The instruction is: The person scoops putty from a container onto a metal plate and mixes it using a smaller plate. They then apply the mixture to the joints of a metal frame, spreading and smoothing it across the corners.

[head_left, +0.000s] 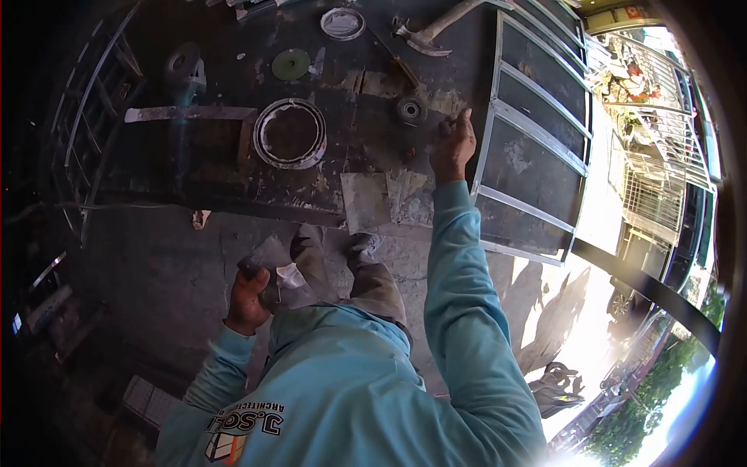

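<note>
Low in front of my body, my left hand (247, 302) grips a dark flat plate (268, 255) with a lump of white paste (290, 275) at its edge. My right hand (454, 145) reaches over the dark worktable, fingers curled in and thumb raised; I cannot tell what lies inside them. Left of that hand are a small round metal part (411, 110) and a tiny reddish bit (410, 153). Beside it on the right lies a metal frame (537, 140) with several crossbars. An open paint-smeared can (263, 159) stands left of centre on the table.
A hammer (426, 40), a wooden-handled tool (405, 71), a round lid (342, 24) and a green disc (291, 64) lie farther back. An angle grinder (187, 74) and a long flat strip (187, 114) are at the left. Bright sunlight falls beyond the frame.
</note>
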The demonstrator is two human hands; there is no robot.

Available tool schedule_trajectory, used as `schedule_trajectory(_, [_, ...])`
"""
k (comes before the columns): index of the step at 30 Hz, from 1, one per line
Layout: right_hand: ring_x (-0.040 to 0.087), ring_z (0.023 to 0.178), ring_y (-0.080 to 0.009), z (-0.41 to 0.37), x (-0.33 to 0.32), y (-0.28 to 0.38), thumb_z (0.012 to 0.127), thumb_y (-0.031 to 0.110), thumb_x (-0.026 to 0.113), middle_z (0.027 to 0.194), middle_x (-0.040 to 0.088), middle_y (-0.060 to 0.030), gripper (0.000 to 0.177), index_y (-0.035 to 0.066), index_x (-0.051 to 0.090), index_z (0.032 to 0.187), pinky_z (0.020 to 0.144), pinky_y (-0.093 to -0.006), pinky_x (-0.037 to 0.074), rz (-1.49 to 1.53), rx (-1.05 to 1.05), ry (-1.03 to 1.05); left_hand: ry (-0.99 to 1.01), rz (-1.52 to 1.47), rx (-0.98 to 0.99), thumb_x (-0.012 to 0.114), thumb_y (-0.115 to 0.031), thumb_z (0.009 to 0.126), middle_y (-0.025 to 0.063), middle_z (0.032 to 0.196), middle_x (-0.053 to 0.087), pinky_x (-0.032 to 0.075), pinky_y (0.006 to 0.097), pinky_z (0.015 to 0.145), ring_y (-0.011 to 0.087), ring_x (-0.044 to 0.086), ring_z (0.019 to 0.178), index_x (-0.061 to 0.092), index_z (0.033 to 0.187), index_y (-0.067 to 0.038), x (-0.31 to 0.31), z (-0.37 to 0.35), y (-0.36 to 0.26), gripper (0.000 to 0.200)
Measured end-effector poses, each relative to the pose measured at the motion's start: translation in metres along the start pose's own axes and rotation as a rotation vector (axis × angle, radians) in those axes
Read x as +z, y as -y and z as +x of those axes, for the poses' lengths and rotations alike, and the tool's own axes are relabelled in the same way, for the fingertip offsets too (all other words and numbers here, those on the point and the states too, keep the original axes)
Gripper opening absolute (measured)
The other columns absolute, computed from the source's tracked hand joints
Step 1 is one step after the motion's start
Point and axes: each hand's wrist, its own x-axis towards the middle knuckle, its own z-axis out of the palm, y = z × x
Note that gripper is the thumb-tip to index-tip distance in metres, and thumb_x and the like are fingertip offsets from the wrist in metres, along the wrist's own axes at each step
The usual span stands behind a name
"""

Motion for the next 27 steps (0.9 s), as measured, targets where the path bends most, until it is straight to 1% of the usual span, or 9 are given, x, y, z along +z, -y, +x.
schedule_trajectory(2, [0.035, 0.040, -0.0122, 0.004, 0.004, -0.008, 0.090, 0.042, 0.063, 0.051, 0.036, 0.0003, 0.042, 0.007, 0.047, 0.073, 0.037, -0.0273, 0.028, -0.026, 0.000, -0.019, -0.042, -0.010, 0.011, 0.059, -0.014, 0.092, 0.0051, 0.109, 0.061, 0.048, 0.0342, 0.090, 0.0174, 0.060, 0.100, 0.054, 0.119, -0.006, 0.008, -0.007, 0.008, 0.029])
schedule_trajectory(5, [0.036, 0.041, -0.0103, 0.010, 0.001, -0.018, 0.091, 0.037, 0.063, 0.052, 0.038, 0.0016, 0.040, 0.009, 0.046, 0.068, 0.037, -0.0261, 0.027, -0.023, -0.028, 0.100, -0.083, -0.012, 0.029, 0.059, -0.015, 0.092, 0.0052, 0.110, 0.061, 0.049, 0.0339, 0.089, 0.0173, 0.060, 0.100, 0.053, 0.121, -0.005, 0.002, -0.013, 0.017, 0.031])
schedule_trajectory(8, [0.038, 0.043, -0.0077, 0.010, 0.001, -0.024, 0.090, 0.034, 0.065, 0.054, 0.042, 0.0029, 0.040, 0.009, 0.047, 0.065, 0.038, -0.0246, 0.026, -0.092, -0.182, 0.169, -0.103, -0.015, 0.048, 0.059, -0.015, 0.092, 0.0054, 0.111, 0.061, 0.048, 0.0336, 0.090, 0.0172, 0.060, 0.100, 0.053, 0.122, -0.005, -0.004, -0.016, 0.022, 0.032])
schedule_trajectory(17, [0.040, 0.049, -0.0054, 0.008, 0.006, -0.028, 0.090, 0.035, 0.066, 0.057, 0.047, 0.0041, 0.040, 0.005, 0.054, 0.065, 0.044, -0.0227, 0.028, -0.211, -0.259, 0.136, -0.105, -0.039, 0.119, 0.058, -0.014, 0.092, 0.0053, 0.113, 0.060, 0.046, 0.0340, 0.092, 0.0169, 0.059, 0.103, 0.051, 0.124, -0.006, -0.012, -0.012, 0.028, 0.034])
schedule_trajectory(20, [0.040, 0.050, -0.0053, 0.007, 0.007, -0.027, 0.090, 0.034, 0.066, 0.058, 0.048, 0.0029, 0.040, 0.003, 0.055, 0.066, 0.045, -0.0225, 0.028, -0.388, -0.338, 0.074, -0.094, -0.011, 0.129, 0.058, -0.014, 0.092, 0.0056, 0.114, 0.060, 0.046, 0.0338, 0.093, 0.0167, 0.059, 0.104, 0.051, 0.125, -0.005, -0.014, -0.013, 0.027, 0.035])
schedule_trajectory(23, [0.040, 0.053, -0.0051, 0.005, 0.001, -0.032, 0.091, 0.030, 0.065, 0.060, 0.050, 0.0013, 0.038, 0.001, 0.056, 0.066, 0.047, -0.0218, 0.028, -0.557, -0.513, 0.145, -0.095, 0.024, 0.141, 0.058, -0.013, 0.092, 0.0061, 0.115, 0.061, 0.046, 0.0327, 0.092, 0.0163, 0.059, 0.103, 0.052, 0.124, -0.003, -0.017, -0.018, 0.028, 0.034])
schedule_trajectory(25, [0.041, 0.057, -0.0056, -0.001, 0.003, -0.032, 0.092, 0.027, 0.062, 0.063, 0.051, -0.0003, 0.033, 0.001, 0.058, 0.073, 0.050, -0.0213, 0.031, -0.735, -0.862, 0.345, -0.097, 0.030, 0.151, 0.058, -0.013, 0.093, 0.0063, 0.114, 0.062, 0.046, 0.0319, 0.092, 0.0160, 0.060, 0.102, 0.053, 0.124, -0.003, -0.017, -0.019, 0.023, 0.033])
schedule_trajectory(26, [0.041, 0.057, -0.0056, -0.003, 0.003, -0.028, 0.092, 0.027, 0.062, 0.063, 0.051, -0.0003, 0.033, 0.001, 0.058, 0.073, 0.050, -0.0213, 0.031, -0.735, -0.871, 0.344, -0.086, 0.106, 0.154, 0.058, -0.013, 0.093, 0.0057, 0.111, 0.063, 0.047, 0.0310, 0.090, 0.0153, 0.060, 0.099, 0.055, 0.121, -0.003, -0.016, -0.018, 0.019, 0.030])
schedule_trajectory(27, [0.044, 0.056, -0.0075, -0.008, 0.005, -0.021, 0.091, 0.023, 0.060, 0.061, 0.050, -0.0005, 0.027, 0.001, 0.057, 0.077, 0.050, -0.0231, 0.033, -0.588, -0.755, 0.236, -0.079, 0.180, 0.163, 0.058, -0.013, 0.093, 0.0051, 0.109, 0.064, 0.047, 0.0300, 0.088, 0.0146, 0.060, 0.097, 0.058, 0.118, -0.002, -0.015, -0.016, 0.016, 0.027])
